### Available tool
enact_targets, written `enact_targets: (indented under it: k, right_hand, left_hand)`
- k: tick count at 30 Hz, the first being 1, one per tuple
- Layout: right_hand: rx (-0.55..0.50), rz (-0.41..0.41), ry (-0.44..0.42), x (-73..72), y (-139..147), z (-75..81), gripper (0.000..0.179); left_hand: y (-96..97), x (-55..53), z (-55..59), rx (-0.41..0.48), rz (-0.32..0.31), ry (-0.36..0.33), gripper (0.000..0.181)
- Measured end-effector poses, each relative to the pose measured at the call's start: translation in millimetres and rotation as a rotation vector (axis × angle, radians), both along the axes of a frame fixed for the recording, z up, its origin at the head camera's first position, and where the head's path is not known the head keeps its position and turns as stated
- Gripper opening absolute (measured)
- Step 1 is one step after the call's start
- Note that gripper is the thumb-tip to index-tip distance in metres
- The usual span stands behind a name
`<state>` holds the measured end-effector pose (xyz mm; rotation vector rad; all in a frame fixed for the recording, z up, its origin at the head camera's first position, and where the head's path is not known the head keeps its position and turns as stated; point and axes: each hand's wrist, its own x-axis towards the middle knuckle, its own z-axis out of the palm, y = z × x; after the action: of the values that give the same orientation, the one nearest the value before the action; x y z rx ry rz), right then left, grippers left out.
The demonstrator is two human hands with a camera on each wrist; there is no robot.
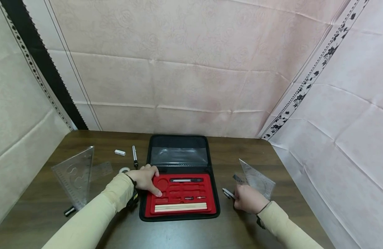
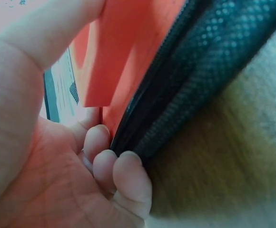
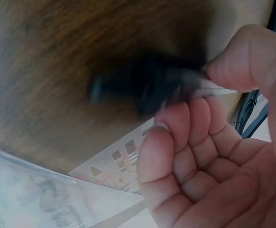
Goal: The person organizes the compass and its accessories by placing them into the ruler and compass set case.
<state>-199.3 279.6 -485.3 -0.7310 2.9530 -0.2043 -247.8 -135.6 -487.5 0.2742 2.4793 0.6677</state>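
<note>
A black zip case (image 1: 214, 207) lies unfolded, with a red moulded tray (image 1: 191, 187) in its near half. My left hand (image 1: 145, 178) holds the case's left edge, its thumb over the tray and its fingertips (image 2: 131, 173) curled against the zip edge. To the right of the case, my right hand (image 1: 250, 199) pinches a silver and black compass (image 1: 227, 193). This compass (image 3: 147, 85) is blurred in the right wrist view, and the fingers hide part of it. Set in the tray are a black-handled pen-like tool (image 1: 186, 180), small parts (image 1: 189, 198) and pale wooden pencils (image 1: 180, 207).
Clear set squares stand at both sides, one on the left (image 1: 74, 176) and one behind my right hand (image 1: 258, 180). A white eraser (image 1: 120, 152), a silver and black tool (image 1: 134, 155) and a roll of tape (image 1: 124, 169) lie left of the case.
</note>
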Motion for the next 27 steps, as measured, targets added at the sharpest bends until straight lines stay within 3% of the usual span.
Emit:
enact_targets:
  k: [5,19,27]
  right_hand:
    - [-0.013,0.020,-0.001,-2.1,2.0,0.2,0.015]
    - [-0.029,-0.022,-0.011,-8.8,-1.3,0.2,0.022]
    - [-0.055,0.033,0.043,-14.9,-23.6,9.9,0.022]
  left_hand:
    - [-0.7,-0.1,-1.1,0.002,-0.010,0.010,0.069]
    - [-0.9,-0.6,-3.5,-0.011,-0.006,0.008,0.070]
    - [-0.7,1.9,1.7,0.003,-0.020,0.011,0.068]
